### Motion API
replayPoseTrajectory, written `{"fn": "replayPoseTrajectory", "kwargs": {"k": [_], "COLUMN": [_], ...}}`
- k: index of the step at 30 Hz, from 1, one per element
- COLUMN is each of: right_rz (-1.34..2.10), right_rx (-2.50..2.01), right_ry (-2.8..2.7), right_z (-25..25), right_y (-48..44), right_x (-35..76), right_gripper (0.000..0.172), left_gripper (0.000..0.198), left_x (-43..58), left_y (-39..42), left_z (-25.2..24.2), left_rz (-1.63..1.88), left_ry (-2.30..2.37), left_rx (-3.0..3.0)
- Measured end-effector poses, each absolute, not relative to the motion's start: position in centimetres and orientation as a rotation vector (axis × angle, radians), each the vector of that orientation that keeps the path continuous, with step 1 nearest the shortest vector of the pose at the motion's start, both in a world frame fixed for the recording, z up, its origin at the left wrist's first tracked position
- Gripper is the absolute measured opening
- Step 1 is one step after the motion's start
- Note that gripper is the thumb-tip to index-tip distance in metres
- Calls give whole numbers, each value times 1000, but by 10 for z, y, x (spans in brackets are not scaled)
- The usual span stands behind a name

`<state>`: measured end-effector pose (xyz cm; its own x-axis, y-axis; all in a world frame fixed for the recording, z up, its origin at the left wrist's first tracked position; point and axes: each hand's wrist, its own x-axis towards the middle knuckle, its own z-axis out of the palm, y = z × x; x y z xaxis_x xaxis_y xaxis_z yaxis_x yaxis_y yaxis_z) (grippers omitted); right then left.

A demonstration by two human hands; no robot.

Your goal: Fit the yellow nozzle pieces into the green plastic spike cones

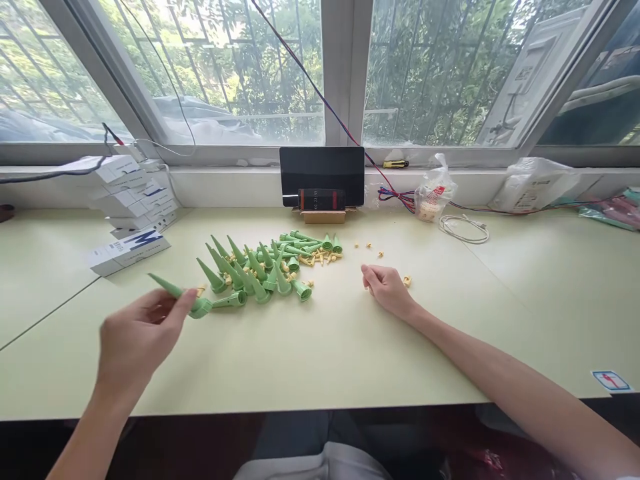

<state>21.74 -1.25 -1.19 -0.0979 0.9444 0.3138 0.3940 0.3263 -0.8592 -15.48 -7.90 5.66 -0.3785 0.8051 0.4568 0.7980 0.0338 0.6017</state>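
My left hand [143, 327] grips a green cone [167, 285] at the left end of the pile, its tip pointing up and left. A small yellow piece [201, 291] shows beside the thumb. Several more green cones [257, 290] stand or lie in a heap at the middle of the table, mixed with small yellow pieces [325, 255]. To the right of the heap my right hand [387, 288] rests on the table with its fingers curled; what they hold, if anything, is hidden. One yellow piece [407, 281] lies just beyond that hand.
White boxes [133, 193] are stacked at the back left, with another box [131, 251] in front. A tablet [323, 175] and phone [321, 200] stand at the back middle. Behind my right hand are a plastic bag [434, 193] and a coiled white cable [464, 229].
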Motion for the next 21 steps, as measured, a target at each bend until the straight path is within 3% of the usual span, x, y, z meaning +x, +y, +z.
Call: {"fn": "replayPoseTrajectory", "kwargs": {"k": [7,16,21], "right_rz": [743,739,753], "right_rx": [-1225,-1235,-1233], "right_ry": [-1689,-1696,-1697], "right_z": [-14,-14,-14], "right_y": [-12,-11,-12], "right_x": [218,218,218], "right_gripper": [54,54,53], "left_gripper": [36,30,45], "left_x": [-138,-130,-147], "left_y": [-75,-67,-66], "left_z": [31,18,25], "left_rz": [1022,931,877], "left_ry": [2021,1999,1962], "left_rx": [1820,1932,2009]}}
